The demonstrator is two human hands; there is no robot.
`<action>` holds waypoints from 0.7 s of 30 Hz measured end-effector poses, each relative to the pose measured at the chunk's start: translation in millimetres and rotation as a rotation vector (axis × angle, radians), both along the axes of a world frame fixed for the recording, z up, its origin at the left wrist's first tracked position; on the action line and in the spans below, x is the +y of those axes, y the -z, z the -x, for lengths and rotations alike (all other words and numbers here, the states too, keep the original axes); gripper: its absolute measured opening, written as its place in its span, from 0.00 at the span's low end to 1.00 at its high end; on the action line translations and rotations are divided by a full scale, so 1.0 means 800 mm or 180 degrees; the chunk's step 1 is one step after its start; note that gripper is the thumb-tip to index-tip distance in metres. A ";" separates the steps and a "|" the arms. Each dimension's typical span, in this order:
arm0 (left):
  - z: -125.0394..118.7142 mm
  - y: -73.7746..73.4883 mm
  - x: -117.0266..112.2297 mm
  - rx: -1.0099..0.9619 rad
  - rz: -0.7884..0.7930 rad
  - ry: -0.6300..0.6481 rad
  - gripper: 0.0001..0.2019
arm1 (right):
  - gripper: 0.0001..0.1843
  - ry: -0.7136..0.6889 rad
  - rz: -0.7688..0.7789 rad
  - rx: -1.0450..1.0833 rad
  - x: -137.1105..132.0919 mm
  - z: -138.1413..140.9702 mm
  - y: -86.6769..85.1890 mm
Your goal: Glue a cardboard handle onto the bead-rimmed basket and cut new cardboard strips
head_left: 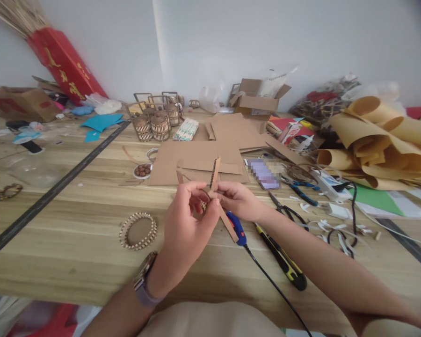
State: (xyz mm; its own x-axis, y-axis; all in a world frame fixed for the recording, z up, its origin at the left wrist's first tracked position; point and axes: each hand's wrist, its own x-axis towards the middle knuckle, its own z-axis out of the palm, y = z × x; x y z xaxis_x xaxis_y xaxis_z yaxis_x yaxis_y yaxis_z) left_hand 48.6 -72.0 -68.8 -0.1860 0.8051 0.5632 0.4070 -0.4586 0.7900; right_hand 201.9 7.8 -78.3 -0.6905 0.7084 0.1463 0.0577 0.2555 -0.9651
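My left hand (192, 206) and my right hand (236, 199) meet above the table, both closed at the fingertips on a narrow cardboard strip (228, 226). The strip runs slantwise between them, its upper end showing a dark corrugated edge. Fingers hide its middle, where a small curved piece also shows, too covered to name. Below the right hand lies a blue tool with a black cord (236, 229), partly behind the strip. Left of my left hand, a round cardboard base ringed with beige and brown pieces (138, 230) rests on the table.
Cardboard sheets (192, 154) lie ahead, beside a bowl of brown beads (142, 171) and several small lidded baskets with handles (159, 126). To the right are a yellow-black utility knife (282, 257), scissors (289, 210), blue-handled pliers (303, 193), a phone (263, 173) and rolled brown paper (379, 145).
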 end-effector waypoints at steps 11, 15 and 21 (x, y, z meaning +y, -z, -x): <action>0.000 0.026 0.004 0.0683 -0.0588 -0.0140 0.10 | 0.26 -0.0119 0.0081 0.0093 0.002 -0.003 0.003; 0.003 0.028 0.005 0.0736 -0.0733 -0.0115 0.11 | 0.26 -0.0182 0.0092 0.0142 0.000 -0.004 0.001; 0.007 0.031 0.007 0.0732 -0.0798 -0.0138 0.11 | 0.27 -0.0155 0.0155 0.0063 0.000 -0.002 0.002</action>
